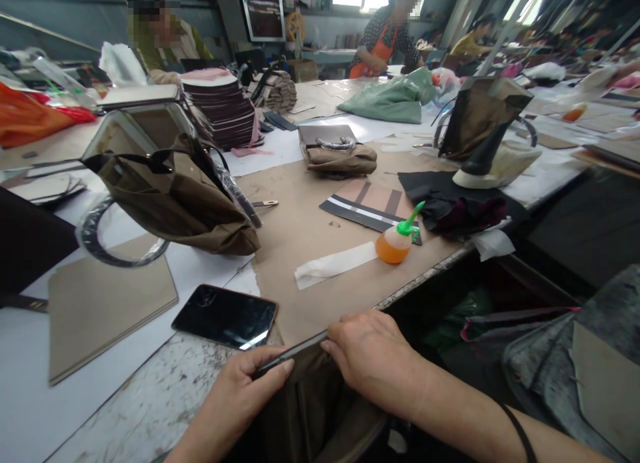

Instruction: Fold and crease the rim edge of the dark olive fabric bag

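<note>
Low in the view, at the table's near edge, an olive-brown bag (320,403) hangs with its dark rim between my hands. My left hand (250,383) is closed on the left part of that rim, thumb on the near side. Farther right along the same rim, my right hand (367,349) pinches it with bent fingers. The lower part of the bag runs out of view. Just beyond my left hand lies a black phone (225,315). A squeeze bottle (395,244) with orange liquid and a green nozzle stands past my right hand, beside a white strip (335,264).
At left, a brown handbag (185,196) with a wrapped handle leans beside beige panels (110,303). Farther back are a stack of dark pieces (220,109), a small bag (343,157), and a green cloth (395,99). Several people work beyond. The table edge (425,276) slants right.
</note>
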The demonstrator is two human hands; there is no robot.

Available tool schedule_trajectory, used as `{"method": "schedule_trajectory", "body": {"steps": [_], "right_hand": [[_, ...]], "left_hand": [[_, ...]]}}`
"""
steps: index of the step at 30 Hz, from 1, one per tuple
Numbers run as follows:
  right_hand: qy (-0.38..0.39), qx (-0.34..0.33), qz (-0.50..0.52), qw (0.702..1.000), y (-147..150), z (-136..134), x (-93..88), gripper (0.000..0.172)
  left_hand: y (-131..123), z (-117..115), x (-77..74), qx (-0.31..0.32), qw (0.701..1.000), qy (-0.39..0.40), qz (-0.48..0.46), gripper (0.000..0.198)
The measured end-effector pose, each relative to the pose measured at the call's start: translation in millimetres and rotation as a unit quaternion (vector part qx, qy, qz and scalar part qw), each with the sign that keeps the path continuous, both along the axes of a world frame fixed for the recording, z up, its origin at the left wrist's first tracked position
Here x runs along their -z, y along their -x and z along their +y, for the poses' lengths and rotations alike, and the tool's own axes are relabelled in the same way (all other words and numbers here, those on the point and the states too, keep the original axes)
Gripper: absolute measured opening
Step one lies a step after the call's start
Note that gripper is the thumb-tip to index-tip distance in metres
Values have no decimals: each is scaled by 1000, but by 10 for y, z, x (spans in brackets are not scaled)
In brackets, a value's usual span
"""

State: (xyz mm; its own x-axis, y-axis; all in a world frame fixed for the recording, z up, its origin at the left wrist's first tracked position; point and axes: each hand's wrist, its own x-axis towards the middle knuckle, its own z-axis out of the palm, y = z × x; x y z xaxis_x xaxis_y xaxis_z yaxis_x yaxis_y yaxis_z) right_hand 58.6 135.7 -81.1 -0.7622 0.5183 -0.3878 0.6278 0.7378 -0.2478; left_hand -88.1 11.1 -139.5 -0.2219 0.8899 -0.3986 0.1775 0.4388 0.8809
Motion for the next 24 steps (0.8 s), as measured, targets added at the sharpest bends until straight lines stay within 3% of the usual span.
{"method": "schedule_trajectory", "body": {"steps": [6, 24], "right_hand": [[-7, -1, 4, 1000, 1, -18, -17, 26], [-4, 4, 10, 1000, 54, -58, -11, 22]], "left_hand": [[-23, -14, 36, 12, 996, -45, 81, 32], [-9, -107, 142, -23, 995, -59, 74, 32]]}}
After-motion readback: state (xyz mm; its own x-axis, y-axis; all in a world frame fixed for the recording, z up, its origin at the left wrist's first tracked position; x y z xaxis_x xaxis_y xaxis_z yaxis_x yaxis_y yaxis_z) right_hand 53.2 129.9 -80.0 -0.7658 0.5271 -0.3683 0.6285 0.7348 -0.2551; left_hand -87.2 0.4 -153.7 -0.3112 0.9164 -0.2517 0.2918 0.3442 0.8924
